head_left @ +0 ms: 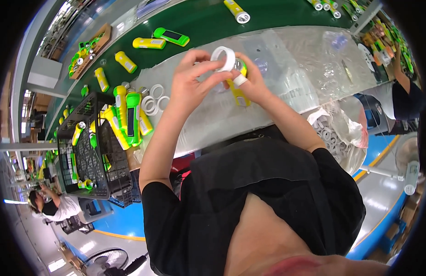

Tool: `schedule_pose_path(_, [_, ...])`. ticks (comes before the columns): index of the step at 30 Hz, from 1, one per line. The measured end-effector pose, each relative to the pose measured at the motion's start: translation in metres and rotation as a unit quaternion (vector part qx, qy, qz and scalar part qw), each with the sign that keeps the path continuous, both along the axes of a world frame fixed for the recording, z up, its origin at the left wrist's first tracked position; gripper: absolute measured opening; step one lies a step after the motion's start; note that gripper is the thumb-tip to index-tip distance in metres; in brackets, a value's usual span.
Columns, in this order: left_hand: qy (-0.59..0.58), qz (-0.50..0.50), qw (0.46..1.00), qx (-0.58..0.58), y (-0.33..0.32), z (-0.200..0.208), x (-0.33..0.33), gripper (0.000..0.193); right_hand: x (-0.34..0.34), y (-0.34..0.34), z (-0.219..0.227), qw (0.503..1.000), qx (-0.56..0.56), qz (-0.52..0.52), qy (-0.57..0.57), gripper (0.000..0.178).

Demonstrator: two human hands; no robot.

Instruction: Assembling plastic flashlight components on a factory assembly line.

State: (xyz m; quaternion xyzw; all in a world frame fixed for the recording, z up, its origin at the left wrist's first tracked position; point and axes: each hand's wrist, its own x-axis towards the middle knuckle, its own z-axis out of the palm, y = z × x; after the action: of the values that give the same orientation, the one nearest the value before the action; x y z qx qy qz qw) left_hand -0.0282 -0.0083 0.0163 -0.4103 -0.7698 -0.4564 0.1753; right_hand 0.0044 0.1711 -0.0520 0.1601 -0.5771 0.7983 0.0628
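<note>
Between the fingers of my left hand [193, 78] is a white ring [224, 57], held on edge above the bench. My right hand [253, 82] is wrapped round a yellow flashlight [241, 97], whose clear head end points up and away beside the ring. White tape or a cover wraps a finger or thumb of that hand. The ring and the flashlight head are close together; whether they touch I cannot tell. More white rings [155, 98] lie on the bench left of my left forearm, beside a pile of yellow and green flashlights [126, 117].
A black plastic crate [86, 138] holding a few flashlights stands at the left. On the green belt [199, 23] lie several flashlights. A bag of white rings [330, 138] hangs below the bench at right. Other people work at far left and far right.
</note>
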Motion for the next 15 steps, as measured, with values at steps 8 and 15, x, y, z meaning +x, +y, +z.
schedule_pose_path(8, [-0.039,-0.023,0.997,-0.059,0.001,0.005,0.007,0.029,0.007,0.009,-0.001,0.999,-0.016,0.044,0.016,0.041])
schedule_pose_path(15, [-0.03,-0.053,0.995,-0.081,0.01,0.012,0.009,0.03,-0.003,0.059,0.036,0.895,0.339,-0.059,0.283,0.051])
